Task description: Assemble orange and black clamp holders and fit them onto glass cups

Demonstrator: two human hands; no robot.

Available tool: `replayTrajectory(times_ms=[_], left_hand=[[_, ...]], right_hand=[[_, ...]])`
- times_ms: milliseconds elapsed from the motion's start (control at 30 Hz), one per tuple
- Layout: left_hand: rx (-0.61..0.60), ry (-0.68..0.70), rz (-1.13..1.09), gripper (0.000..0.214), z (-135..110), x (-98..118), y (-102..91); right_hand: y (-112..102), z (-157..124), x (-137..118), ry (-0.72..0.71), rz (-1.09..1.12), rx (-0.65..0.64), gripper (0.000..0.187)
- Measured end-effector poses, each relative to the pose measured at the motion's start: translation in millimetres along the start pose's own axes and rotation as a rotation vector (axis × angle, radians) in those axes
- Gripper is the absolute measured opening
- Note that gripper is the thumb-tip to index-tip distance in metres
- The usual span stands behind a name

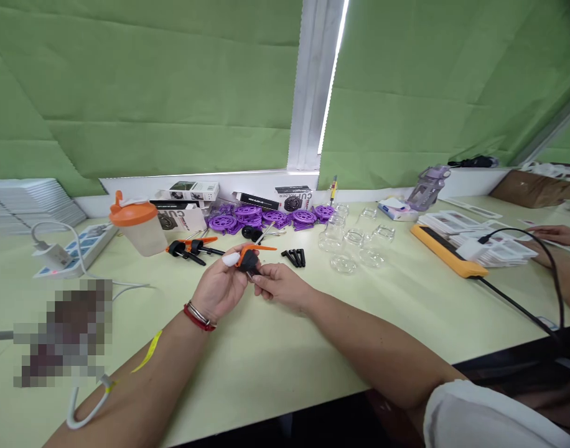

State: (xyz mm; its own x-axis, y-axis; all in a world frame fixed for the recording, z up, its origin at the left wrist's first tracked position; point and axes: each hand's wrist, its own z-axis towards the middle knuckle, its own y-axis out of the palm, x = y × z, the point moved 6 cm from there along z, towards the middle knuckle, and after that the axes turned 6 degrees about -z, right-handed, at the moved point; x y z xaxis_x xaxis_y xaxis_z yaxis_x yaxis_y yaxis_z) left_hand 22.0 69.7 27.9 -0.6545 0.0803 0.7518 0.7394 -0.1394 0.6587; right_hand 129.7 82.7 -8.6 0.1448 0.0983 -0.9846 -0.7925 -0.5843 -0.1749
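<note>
My left hand (222, 289) is closed around a black clip part with an orange lever (248, 256), held just above the table. A white covering wraps the thumb tip. My right hand (281, 285) meets it from the right, fingers pinched at the part's lower end on a small dark piece that I cannot make out. Behind the hands lie two similar black-and-orange clip parts (194, 247), short black pegs (294, 257) and a black round knob (251, 233). Purple wheel-shaped pieces (250, 218) are heaped farther back.
Printed boxes (182, 216) and a tumbler with an orange lid (142, 230) stand back left, near a white power strip (86, 249). Several transparent cups (353, 239) are right of centre. An orange-edged power strip (448, 254), white stacks (490, 239) and another person's hand (558, 235) are farther right.
</note>
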Motion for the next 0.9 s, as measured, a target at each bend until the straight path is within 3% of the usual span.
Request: replayTrajectory(times_ms=[233, 400, 467, 567, 600, 700, 900], left_hand=[[0.078, 0.061, 0.425, 0.026, -3, 3, -7.1], [0.081, 0.008, 0.817, 0.023, -9, 2, 0.4], [0.113, 0.029, 0.833, 0.022, -9, 4, 1.4], [0.170, 0.052, 0.771, 0.024, -7, 5, -1.7], [0.184, 0.046, 0.726, 0.024, -5, 4, -3.9], [0.221, 0.002, 0.579, 0.023, 0, 1, -11.8], [0.257, -0.026, 0.465, 0.020, 5, 0, -21.8]], right_hand=[[-15, -4, -8, -0.021, -0.402, 0.066, 0.023], [-17, -2, -13, -0.093, -0.541, -0.026, 0.017], [-33, 2, -16, -0.106, -0.642, 0.054, 0.018], [-77, 3, -18, 0.021, -0.891, 0.428, 0.026], [-88, 2, -16, 0.078, -0.972, 0.499, 0.026], [-101, 5, -3, 0.230, -1.085, 0.509, 0.021], [-98, 11, 13, 0.359, -1.142, 0.490, 0.015]])
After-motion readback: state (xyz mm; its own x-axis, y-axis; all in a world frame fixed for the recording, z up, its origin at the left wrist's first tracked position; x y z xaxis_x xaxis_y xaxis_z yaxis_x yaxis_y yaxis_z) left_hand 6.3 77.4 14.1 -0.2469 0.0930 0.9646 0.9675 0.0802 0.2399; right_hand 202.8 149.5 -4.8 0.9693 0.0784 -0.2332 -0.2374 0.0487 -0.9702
